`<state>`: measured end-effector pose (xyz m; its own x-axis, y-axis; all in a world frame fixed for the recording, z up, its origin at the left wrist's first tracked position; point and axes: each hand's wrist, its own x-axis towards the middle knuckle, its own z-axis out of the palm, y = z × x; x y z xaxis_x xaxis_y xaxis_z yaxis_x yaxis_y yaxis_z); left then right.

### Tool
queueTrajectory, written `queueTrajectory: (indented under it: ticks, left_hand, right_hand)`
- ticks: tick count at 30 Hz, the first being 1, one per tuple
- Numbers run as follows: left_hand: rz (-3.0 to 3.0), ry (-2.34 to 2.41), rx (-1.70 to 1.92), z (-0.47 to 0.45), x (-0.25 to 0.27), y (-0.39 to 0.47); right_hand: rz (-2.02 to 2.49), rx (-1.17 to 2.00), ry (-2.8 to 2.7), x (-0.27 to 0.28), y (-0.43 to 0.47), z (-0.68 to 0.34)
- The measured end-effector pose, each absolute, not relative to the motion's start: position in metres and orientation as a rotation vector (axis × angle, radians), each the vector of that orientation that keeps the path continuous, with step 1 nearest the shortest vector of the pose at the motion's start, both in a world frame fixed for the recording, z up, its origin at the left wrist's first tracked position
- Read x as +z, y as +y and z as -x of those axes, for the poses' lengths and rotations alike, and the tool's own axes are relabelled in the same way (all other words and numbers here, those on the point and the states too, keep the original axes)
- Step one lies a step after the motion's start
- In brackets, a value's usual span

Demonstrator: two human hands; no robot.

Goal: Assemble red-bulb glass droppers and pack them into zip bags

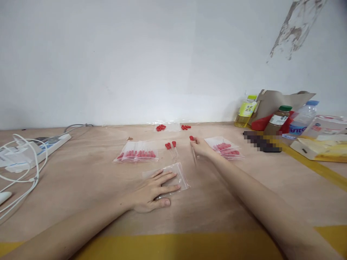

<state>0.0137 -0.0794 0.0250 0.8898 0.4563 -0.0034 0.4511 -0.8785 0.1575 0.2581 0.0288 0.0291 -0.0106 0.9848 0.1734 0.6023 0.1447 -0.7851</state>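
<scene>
My left hand [157,189] lies flat with fingers spread on a clear zip bag [182,175], pressing it to the table. My right hand [202,147] is closed in a pinch on a dropper [191,138], its red bulb up and its thin stem pointing down. Between the hands lie several loose droppers [169,146] with red bulbs and thin clear stems. Left of them, filled zip bags [138,153] with red bulbs showing overlap in a row. More filled bags [223,147] lie just right of my right hand, partly behind my forearm.
Red bulbs in clear plastic [172,127] lie by the wall. At the left stand a power strip [54,144] and white cables [36,169]. At the right are a yellow-capped bottle [246,112], a green-capped bottle [278,121], a water bottle [302,121], a tissue pack [322,148] and a blurred dark object [261,142].
</scene>
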Motion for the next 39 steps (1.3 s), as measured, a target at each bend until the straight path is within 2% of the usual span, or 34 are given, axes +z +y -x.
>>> queueTrajectory:
  ticks: [4, 7, 15, 22, 28, 39]
  left_hand:
    - [-2.874, 0.706, 0.112, -0.028, 0.027, -0.074]
    - [-2.837, 0.752, 0.132, -0.033, 0.027, -0.071]
    - [-2.78, 0.805, 0.183, -0.035, 0.026, -0.073]
    - [-2.768, 0.805, 0.19, -0.034, 0.023, -0.071]
    - [-2.79, 0.791, 0.172, -0.033, 0.02, -0.069]
    - [-2.771, 0.737, 0.192, -0.037, 0.023, -0.068]
  right_hand:
    - [1.275, 0.866, -1.478, 0.016, -0.007, -0.279]
    - [1.072, 0.865, -1.308, 0.005, -0.025, -0.286]
    - [1.029, 0.88, -1.086, -0.004, -0.029, -0.277]
    - [0.939, 1.194, -0.993, -0.008, -0.038, -0.272]
    - [0.856, 1.637, -1.207, -0.002, -0.041, -0.293]
    - [0.733, 1.906, -1.452, 0.0, -0.045, -0.276]
